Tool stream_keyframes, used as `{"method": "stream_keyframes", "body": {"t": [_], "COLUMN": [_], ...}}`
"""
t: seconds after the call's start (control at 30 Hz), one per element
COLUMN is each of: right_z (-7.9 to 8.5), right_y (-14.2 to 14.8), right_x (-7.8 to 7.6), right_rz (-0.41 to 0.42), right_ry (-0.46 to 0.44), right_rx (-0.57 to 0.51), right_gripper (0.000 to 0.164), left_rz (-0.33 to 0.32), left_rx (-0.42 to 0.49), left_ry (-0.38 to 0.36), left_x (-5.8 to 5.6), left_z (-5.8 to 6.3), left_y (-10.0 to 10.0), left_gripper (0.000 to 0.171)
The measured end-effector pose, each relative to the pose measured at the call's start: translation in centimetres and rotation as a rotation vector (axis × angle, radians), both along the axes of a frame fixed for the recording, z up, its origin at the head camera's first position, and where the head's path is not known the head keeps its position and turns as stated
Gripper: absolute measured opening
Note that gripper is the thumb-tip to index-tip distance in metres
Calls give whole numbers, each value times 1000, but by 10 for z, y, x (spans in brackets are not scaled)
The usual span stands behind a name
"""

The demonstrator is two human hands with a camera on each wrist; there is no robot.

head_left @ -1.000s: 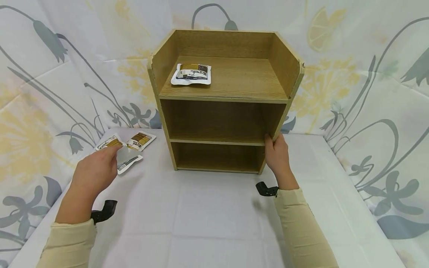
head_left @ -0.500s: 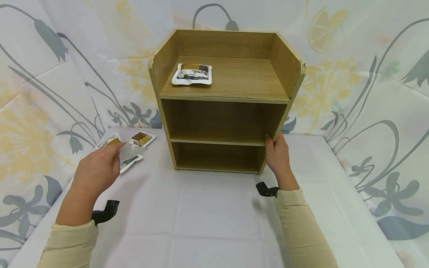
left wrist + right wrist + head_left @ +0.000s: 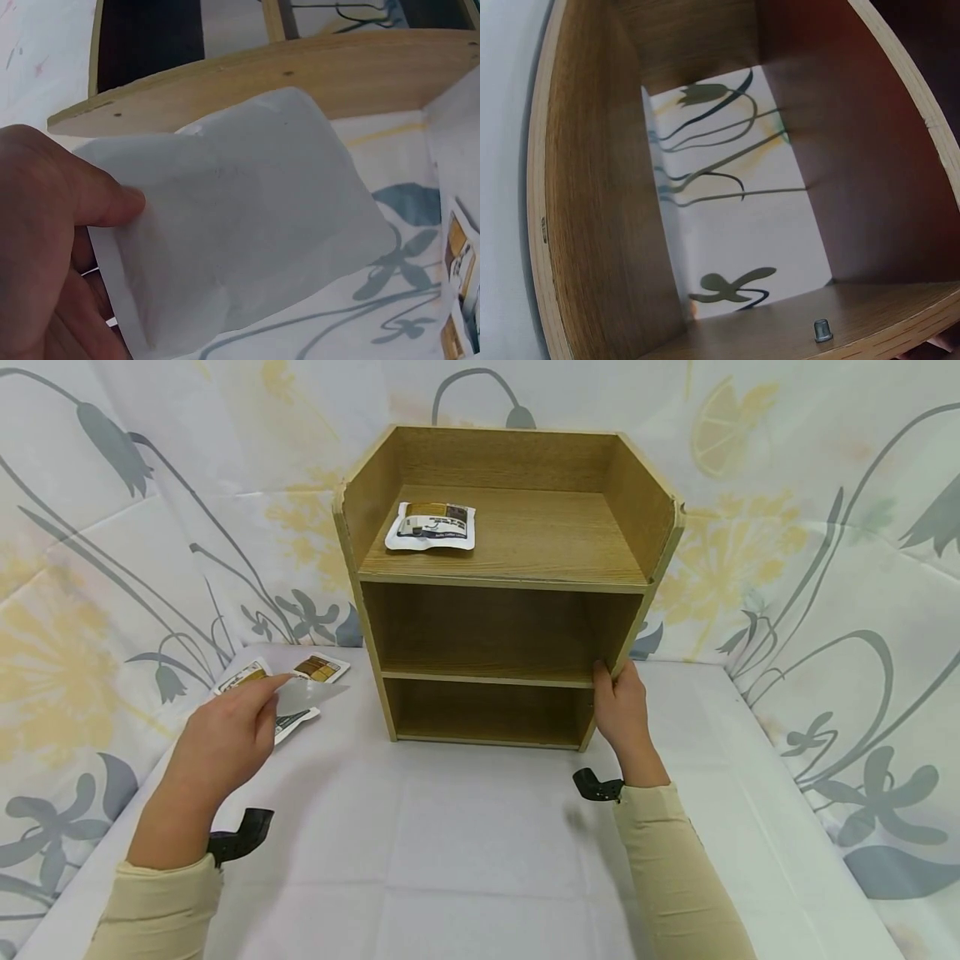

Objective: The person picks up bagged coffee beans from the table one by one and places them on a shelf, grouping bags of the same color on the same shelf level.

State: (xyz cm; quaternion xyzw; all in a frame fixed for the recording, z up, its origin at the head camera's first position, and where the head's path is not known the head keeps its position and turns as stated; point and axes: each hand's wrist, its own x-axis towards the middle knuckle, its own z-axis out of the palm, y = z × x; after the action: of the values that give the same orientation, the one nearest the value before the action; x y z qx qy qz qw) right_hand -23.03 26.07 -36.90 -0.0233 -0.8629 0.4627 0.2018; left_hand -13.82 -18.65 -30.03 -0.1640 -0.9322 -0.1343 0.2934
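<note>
My left hand (image 3: 225, 739) pinches a white pouch (image 3: 247, 217) by its edge, thumb on the near face. The pouch's plain back fills the left wrist view; its printed side is hidden. In the head view this held pouch (image 3: 306, 693) hangs over several printed pouches on the cloth, to the left of a small wooden shelf (image 3: 540, 539). My right hand (image 3: 622, 706) grips the shelf's right side panel near the middle board. In the right wrist view only bits of fingers show past the panel edge. Another printed pouch (image 3: 431, 527) lies on the shelf's top level, at the left.
Printed pouches (image 3: 321, 668) lie at the back left of the white cloth (image 3: 480, 827), near the floral curtain (image 3: 97, 610). A small metal peg (image 3: 823, 330) sticks out inside a shelf compartment. Two levels below the top are open-fronted.
My left hand has drifted slightly right with the pouch, coming a little away from the pouches on the cloth. My right hand stays on the shelf panel.
</note>
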Motion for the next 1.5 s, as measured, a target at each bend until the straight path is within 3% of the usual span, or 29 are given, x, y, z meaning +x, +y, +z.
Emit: {"method": "stream_keyframes", "body": {"t": [0.5,0.9,1.5], "right_z": [0,-1,-1], "right_y": [0,0,0], "right_x": [0,0,0], "right_rz": [3,8,5], "right_ry": [5,12,25], "right_rx": [-3,0,6], "right_gripper": [53,53,50], "left_rz": [-69,-157,-211], "left_rx": [58,82,103], "left_ry": [31,104,153], "left_x": [0,-4,-6], "left_z": [3,2,6], "left_y": [12,22,36], "left_gripper": [30,31,32]}}
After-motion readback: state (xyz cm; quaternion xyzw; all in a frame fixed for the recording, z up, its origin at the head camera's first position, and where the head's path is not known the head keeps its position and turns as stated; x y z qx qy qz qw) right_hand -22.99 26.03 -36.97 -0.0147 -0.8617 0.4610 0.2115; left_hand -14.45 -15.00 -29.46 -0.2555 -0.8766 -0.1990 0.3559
